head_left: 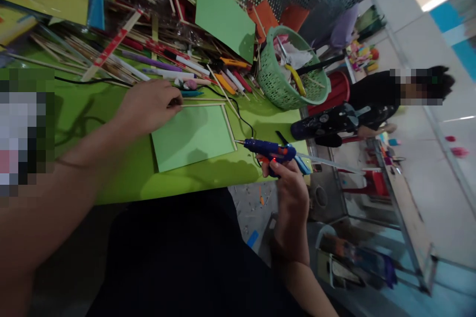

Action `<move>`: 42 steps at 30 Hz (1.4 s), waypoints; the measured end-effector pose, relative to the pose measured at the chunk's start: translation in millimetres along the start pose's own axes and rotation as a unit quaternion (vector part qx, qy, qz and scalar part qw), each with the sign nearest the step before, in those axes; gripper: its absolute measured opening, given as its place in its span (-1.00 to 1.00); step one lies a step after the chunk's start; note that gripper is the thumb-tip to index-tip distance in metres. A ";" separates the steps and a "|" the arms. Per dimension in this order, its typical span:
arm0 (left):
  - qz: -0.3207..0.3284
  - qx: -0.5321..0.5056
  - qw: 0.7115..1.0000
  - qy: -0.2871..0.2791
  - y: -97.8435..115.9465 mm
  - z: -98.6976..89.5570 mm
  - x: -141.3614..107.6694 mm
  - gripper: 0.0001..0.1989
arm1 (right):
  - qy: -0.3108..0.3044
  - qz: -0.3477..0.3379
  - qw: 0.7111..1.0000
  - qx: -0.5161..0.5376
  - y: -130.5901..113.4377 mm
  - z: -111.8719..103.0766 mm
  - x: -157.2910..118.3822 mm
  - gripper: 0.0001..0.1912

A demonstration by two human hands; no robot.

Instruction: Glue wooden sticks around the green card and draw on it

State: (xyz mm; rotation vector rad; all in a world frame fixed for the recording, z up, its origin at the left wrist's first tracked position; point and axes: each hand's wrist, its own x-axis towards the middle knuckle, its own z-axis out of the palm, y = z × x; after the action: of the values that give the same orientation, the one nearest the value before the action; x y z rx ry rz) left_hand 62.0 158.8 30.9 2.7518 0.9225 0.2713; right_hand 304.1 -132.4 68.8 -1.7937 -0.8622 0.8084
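On the green table lies a light green sheet (pixel 193 136) with thin wooden sticks along its top and right edges. My left hand (pixel 154 104) is at the sheet's upper left corner, its fingers pinched at the end of the top stick (pixel 203 105). In my right hand (pixel 288 173) is a blue glue gun (pixel 269 149) with a small red light and a clear glue stick out of its back. The gun's nozzle points left, close to the lower end of the right-edge stick (pixel 230 129).
Pens, markers and many sticks (pixel 107 54) are piled behind the sheet. A green basket (pixel 277 84) with yellow-handled scissors stands at the back right. The gun's black cord (pixel 243 119) crosses the table (pixel 122 178). A person in black (pixel 375 94) is farther right.
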 end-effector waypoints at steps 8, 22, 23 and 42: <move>-0.004 -0.024 1.000 0.001 -3.1 4.2 1.9 -0.66 | 0.024 0.019 0.997 -0.073 0.4 -11.0 -11.2 -0.83; -0.014 -0.056 0.998 -0.015 -2.8 4.3 2.8 -0.62 | -0.016 -0.027 0.965 -0.259 15.9 -26.4 -4.0 -0.73; -0.011 -0.053 0.998 -0.012 -3.1 4.7 2.8 -0.60 | -0.015 -0.031 0.962 -0.271 14.9 -26.3 -4.0 -0.73; 0.004 0.022 1.000 -0.011 -7.5 8.3 5.2 -0.72 | -0.042 -0.060 0.936 -0.345 6.4 -22.7 -4.4 -0.75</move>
State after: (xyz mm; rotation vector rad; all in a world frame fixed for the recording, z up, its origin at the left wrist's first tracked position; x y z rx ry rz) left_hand 63.8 166.5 21.4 2.7933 0.9239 0.2241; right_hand 321.7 -148.6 70.9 -2.2849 -1.4210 0.5321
